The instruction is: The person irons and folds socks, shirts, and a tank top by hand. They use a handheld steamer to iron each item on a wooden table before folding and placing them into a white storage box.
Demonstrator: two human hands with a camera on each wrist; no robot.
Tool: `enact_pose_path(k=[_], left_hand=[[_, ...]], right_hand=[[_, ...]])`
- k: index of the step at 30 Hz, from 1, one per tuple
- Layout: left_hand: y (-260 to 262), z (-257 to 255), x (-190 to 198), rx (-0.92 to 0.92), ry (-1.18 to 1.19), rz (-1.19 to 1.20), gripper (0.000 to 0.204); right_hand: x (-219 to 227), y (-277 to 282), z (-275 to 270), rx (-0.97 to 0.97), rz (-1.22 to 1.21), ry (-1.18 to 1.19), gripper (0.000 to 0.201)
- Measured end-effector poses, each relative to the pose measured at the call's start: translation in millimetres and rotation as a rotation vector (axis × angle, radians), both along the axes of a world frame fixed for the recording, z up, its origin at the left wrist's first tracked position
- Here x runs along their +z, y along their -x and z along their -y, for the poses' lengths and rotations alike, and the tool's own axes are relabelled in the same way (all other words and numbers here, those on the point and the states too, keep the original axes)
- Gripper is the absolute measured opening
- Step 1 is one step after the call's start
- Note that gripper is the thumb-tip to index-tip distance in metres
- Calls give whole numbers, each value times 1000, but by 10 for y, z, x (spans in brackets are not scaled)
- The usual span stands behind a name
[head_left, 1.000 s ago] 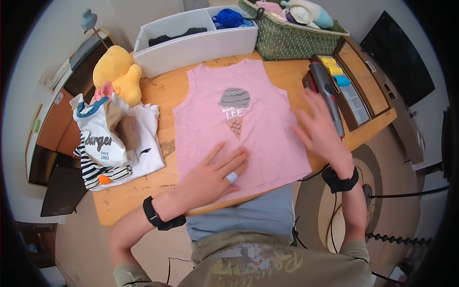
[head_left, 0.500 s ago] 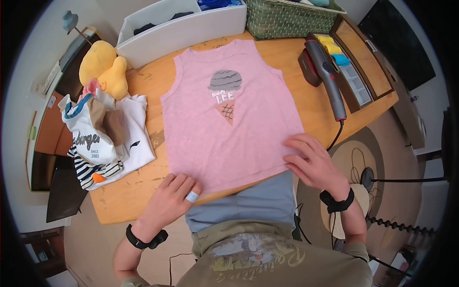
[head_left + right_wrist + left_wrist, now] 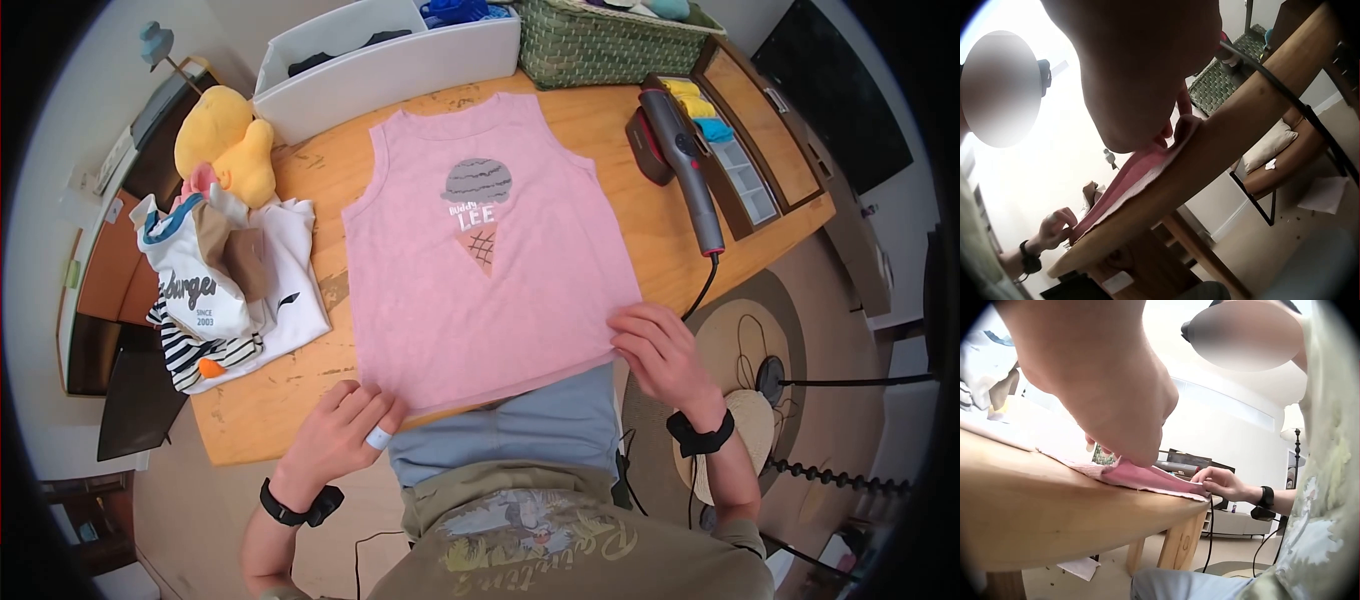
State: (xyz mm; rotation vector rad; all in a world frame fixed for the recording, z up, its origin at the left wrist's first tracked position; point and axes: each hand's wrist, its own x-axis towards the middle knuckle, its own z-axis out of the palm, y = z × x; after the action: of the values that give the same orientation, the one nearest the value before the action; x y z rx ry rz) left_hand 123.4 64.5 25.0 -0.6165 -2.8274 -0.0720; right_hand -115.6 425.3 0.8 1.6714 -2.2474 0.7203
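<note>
A pink sleeveless top point(image 3: 490, 320) with an ice-cream cone print lies spread on the wooden table, its hem toward the person. At the hem's left corner, my left hand point(image 3: 345, 430) pinches the cloth with curled fingers. My right hand point(image 3: 665, 360) pinches the hem's right corner between thumb and fingers. From the left wrist view, the pink hem point(image 3: 1154, 478) rises a little off the table edge between the two hands. The left fingertips are mostly hidden behind that hand in this view.
Left on the table point(image 3: 270, 400) are a folded clothes pile point(image 3: 205, 300) and a yellow plush toy point(image 3: 225, 145). Behind stand a white bin point(image 3: 390, 75) and a green woven basket point(image 3: 610, 50). A corded grey handheld appliance point(image 3: 690, 165) lies right, beside an open compartment box point(image 3: 750, 190).
Both hands have come off the top's front down to its two lower corners and now grip the hem. The right hand moved down from near the grey appliance. The cloth looks smoother.
</note>
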Motion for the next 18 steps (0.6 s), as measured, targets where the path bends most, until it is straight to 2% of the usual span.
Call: enact_pose_path(k=[7,10,18], left_hand=[[22,-7,-91,48,-169,11,36],[25,8,-16,36,-204,72,31],[127,24,106,-9,-279,150,16]], right_hand=[[37,-53,8,-2,187,-14,18],[165,-55,25,21,219,-119,15],[358,-3,62,55,281,-166,14]])
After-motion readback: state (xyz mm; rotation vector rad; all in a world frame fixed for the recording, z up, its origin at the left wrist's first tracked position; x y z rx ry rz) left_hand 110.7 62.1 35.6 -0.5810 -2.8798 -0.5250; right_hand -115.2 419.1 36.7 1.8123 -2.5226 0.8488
